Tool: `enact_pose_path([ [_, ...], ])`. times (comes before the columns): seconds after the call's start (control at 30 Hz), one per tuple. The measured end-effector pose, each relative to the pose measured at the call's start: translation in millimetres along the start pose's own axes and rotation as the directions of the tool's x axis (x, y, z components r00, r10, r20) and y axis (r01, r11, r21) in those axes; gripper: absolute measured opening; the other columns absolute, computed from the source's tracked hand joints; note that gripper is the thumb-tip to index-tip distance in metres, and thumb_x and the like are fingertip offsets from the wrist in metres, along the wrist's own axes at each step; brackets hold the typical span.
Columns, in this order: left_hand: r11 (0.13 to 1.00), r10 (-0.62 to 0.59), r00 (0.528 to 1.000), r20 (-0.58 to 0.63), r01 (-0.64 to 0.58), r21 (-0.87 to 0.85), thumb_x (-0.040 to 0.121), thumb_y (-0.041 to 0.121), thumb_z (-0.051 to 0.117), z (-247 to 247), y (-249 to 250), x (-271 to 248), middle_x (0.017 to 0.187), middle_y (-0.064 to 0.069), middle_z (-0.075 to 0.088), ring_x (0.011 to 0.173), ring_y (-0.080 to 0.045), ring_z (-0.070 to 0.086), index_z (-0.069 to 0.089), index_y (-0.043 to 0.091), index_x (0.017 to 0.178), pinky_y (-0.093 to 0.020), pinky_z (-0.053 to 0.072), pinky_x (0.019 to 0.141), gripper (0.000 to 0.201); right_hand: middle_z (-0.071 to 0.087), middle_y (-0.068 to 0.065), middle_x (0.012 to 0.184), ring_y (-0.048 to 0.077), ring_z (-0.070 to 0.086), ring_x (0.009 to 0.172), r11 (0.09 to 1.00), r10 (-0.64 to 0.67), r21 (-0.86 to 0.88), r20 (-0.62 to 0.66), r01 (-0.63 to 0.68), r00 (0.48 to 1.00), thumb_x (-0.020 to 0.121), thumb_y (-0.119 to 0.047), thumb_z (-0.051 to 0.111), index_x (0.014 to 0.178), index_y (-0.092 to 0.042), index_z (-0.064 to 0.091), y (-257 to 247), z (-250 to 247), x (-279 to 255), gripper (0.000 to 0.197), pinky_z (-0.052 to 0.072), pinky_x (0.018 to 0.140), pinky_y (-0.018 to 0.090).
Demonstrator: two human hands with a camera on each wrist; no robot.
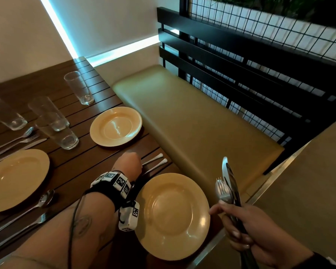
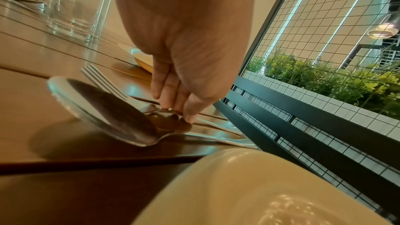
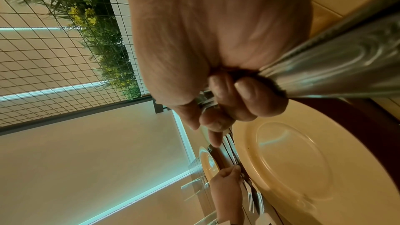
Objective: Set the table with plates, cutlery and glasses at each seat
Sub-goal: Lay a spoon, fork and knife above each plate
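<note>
My left hand reaches down to the table just left of the near tan plate. In the left wrist view its thumb and fingertips pinch the handle of a fork that lies beside a spoon. The handle ends stick out past the hand toward the bench. My right hand hovers at the plate's right rim and grips a bundle of cutlery upright: a fork, a knife and a spoon. The same grip shows in the right wrist view.
A second plate sits further along the bench side, and a third plate with cutlery beside it sits on the left. Several tall glasses stand mid-table. A padded bench runs along the table's right edge, backed by a black rail.
</note>
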State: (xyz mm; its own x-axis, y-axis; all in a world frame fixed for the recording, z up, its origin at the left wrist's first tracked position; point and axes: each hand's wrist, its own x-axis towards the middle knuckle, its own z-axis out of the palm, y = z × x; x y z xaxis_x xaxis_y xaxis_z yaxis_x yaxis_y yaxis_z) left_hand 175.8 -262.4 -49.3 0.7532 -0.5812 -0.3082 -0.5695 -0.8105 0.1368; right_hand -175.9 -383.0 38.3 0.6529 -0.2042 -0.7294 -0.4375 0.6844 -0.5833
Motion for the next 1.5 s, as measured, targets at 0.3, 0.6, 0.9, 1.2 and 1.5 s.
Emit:
enact_pose_path([
  [0.3, 1.000, -0.003, 1.000, 0.002, 0.003, 0.021, 0.089, 0.018, 0.061, 3.9, 2.3, 5.8, 0.094, -0.014, 0.075, 0.091, -0.031, 0.071, 0.077, 0.009, 0.096, -0.036, 0.058, 0.076, 0.020, 0.038, 0.010, 0.052, 0.013, 0.024, 0.034, 1.000, 0.007, -0.027, 0.008, -0.007, 1.000, 0.095, -0.028, 0.058, 0.103, 0.004, 0.071, -1.8, 3.7, -2.8, 0.035, 0.021, 0.042, 0.024],
  [0.6, 0.999, -0.016, 1.000, 0.004, 0.015, 0.032, 0.089, 0.017, 0.063, 7.9, 2.1, 3.9, 0.097, -0.010, 0.074, 0.091, -0.028, 0.071, 0.077, 0.013, 0.099, -0.036, 0.058, 0.077, 0.018, 0.036, 0.012, 0.053, 0.013, 0.025, 0.032, 1.000, 0.009, -0.015, 0.051, -0.009, 0.999, 0.095, -0.026, 0.057, 0.102, 0.005, 0.070, -1.9, 7.5, -2.9, 0.035, 0.022, 0.039, 0.022],
  [0.9, 0.946, 0.189, 0.965, -0.181, -0.229, -0.231, 0.093, 0.049, 0.062, -42.0, 50.6, -65.8, 0.099, 0.006, 0.063, 0.097, -0.016, 0.062, 0.062, 0.023, 0.103, -0.036, 0.054, 0.085, 0.028, 0.035, 0.013, 0.054, 0.014, 0.024, 0.033, 0.997, 0.018, -0.071, 0.074, -0.012, 0.997, 0.095, -0.026, 0.058, 0.103, 0.007, 0.069, -5.0, 12.2, -4.3, 0.035, 0.021, 0.039, 0.023],
  [1.2, 0.872, 0.351, 0.934, 0.061, -0.302, -0.385, 0.089, 0.074, 0.048, -68.3, 148.6, -197.2, 0.072, -0.002, 0.072, 0.068, -0.015, 0.067, 0.064, 0.016, 0.078, -0.037, 0.056, 0.063, 0.061, 0.033, 0.009, 0.052, 0.015, 0.021, 0.040, 0.985, 0.007, -0.173, -0.016, -0.010, 1.000, 0.102, -0.015, 0.043, 0.089, 0.000, 0.055, -0.6, 37.5, 3.6, 0.023, 0.017, 0.042, 0.024],
  [1.5, 0.773, 0.183, 0.983, 0.022, -0.130, -0.621, 0.091, 0.030, 0.056, -60.6, 135.7, -198.3, 0.067, -0.004, 0.062, 0.060, -0.015, 0.056, 0.067, 0.007, 0.081, -0.041, 0.056, 0.063, 0.028, 0.036, 0.009, 0.049, 0.015, 0.026, 0.037, 0.979, 0.076, -0.197, 0.078, -0.060, 0.994, 0.099, -0.017, 0.053, 0.081, -0.003, 0.055, 2.4, 48.3, 2.3, 0.023, 0.023, 0.041, 0.023],
])
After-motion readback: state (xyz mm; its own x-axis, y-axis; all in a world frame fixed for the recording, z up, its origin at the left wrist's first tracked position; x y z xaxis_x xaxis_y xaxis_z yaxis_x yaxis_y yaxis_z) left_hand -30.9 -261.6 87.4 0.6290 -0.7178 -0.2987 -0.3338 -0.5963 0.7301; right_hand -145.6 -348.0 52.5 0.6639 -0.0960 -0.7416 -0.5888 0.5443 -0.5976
